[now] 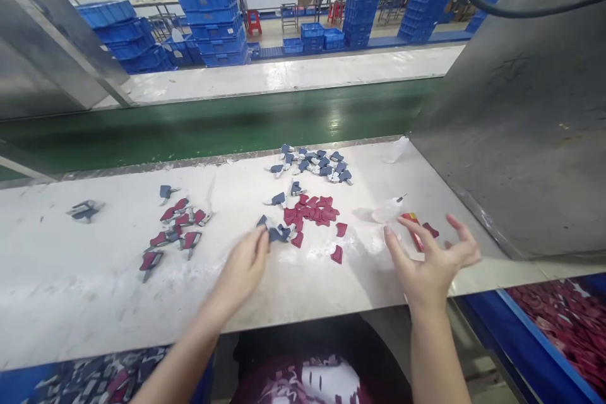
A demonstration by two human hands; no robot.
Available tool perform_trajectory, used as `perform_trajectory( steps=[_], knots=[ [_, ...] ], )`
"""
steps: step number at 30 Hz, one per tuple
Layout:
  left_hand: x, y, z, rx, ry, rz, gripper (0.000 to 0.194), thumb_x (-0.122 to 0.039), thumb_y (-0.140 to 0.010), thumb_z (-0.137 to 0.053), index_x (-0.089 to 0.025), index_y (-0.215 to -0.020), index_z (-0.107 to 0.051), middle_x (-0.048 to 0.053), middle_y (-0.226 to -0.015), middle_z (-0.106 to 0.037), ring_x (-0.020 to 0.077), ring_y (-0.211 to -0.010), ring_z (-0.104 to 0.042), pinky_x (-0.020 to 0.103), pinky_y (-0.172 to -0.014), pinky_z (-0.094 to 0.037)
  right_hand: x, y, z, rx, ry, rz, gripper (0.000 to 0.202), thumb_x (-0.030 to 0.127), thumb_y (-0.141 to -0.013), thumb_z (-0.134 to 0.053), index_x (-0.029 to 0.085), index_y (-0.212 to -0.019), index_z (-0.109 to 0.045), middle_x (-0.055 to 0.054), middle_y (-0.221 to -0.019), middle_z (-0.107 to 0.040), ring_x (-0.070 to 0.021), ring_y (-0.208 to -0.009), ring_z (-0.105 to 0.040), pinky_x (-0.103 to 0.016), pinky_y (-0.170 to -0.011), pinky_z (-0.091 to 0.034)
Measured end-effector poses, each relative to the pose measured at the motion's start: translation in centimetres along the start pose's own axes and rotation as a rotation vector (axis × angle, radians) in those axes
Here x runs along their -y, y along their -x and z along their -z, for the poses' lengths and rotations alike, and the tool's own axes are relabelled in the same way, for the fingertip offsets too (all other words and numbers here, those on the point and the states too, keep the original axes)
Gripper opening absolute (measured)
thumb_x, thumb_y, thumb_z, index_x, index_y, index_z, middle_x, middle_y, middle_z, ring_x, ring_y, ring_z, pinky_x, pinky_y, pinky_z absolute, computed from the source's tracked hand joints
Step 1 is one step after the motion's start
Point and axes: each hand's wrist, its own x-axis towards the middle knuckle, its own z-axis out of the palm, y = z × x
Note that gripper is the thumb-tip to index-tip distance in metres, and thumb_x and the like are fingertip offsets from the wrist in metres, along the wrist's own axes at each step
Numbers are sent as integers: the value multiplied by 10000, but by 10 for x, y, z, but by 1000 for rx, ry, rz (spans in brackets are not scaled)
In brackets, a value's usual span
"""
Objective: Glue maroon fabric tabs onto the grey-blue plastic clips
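My left hand (246,259) pinches a dark blue and white piece (263,222) beside the left edge of a pile of maroon pieces (312,209). My right hand (433,259) is spread over the table at the right, holding nothing. Just beyond its fingers are a red and yellow object (413,231), a small maroon piece (430,230) and a translucent white item (388,209) with a thin dark tip. Several blue and white pieces (324,164) lie behind the maroon pile. Assembled maroon and grey pieces (182,221) form a loose group on the left.
A blue bin of mixed pieces (95,379) is below the table at the lower left. Another blue bin (525,322) holds maroon parts at the lower right. A metal panel (530,107) rises on the right, and a green belt (227,123) runs beyond the white table (118,309).
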Motion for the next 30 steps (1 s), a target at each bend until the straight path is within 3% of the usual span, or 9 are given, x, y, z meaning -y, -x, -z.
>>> perform_trajectory(
  steps=[3,6,10,13,16,19,23,30],
  knots=[
    [1,26,-30,-24,6,20,281,-353,-998,-404,-203,-1048,-637,51,-775,-667,244,-788,-655,371,-765,-499,-22,0,-8,159,98,-28,348,497,-840,-683,251,-1073,-762,-139,-1513,-249,-478,-1418,-164,-716,-1084,-271],
    [3,32,-46,-42,-11,45,252,-312,-996,-437,-210,-1119,-633,53,-813,-700,264,-877,-665,415,-842,-480,-27,-9,-22,324,125,-73,536,546,-824,-664,273,-1285,-668,-176,-1454,-342,-482,-1404,-206,-730,-1055,-303],
    [8,34,-50,-19,-42,7,221,-265,-961,-554,-224,-1161,-639,77,-1044,-737,268,-1027,-645,439,-918,-434,-18,-12,-38,273,63,-95,647,433,-780,-702,242,-1386,-581,-158,-1225,-515,-397,-1254,-451,-641,-1025,-416],
    [13,36,-51,-10,-33,-28,270,-246,-909,-665,-236,-1179,-653,68,-1082,-742,255,-1040,-638,420,-917,-421,0,4,-41,107,-160,-70,642,377,-788,-724,258,-1392,-544,-117,-1196,-583,-301,-1138,-584,-508,-957,-522],
    [17,37,-53,-50,-29,-61,240,-251,-887,-710,-234,-1126,-688,57,-1034,-756,243,-985,-648,401,-882,-415,22,30,-42,-71,-314,-58,608,378,-768,-777,228,-1320,-571,-108,-1134,-663,-274,-1038,-667,-452,-898,-568],
    [17,38,-55,-92,-44,-89,200,-279,-854,-756,-211,-1038,-721,50,-936,-759,236,-910,-654,383,-833,-412,38,52,-41,32,-394,33,392,395,-816,-716,216,-1162,-678,-109,-1021,-723,-268,-893,-712,-414,-767,-603],
    [15,39,-54,-121,-51,-114,181,-302,-842,-770,-218,-998,-734,31,-865,-757,218,-842,-658,374,-811,-402,50,61,-39,224,-462,159,303,363,-835,-655,206,-1083,-732,-92,-863,-750,-242,-701,-704,-381,-613,-591],
    [14,39,-53,-124,-50,-59,140,-363,-878,-725,-249,-958,-742,15,-830,-766,204,-804,-670,404,-869,-365,62,53,-41,314,-440,196,192,307,-805,-684,208,-951,-761,-77,-807,-781,-219,-612,-713,-389,-644,-618]
  ],
)
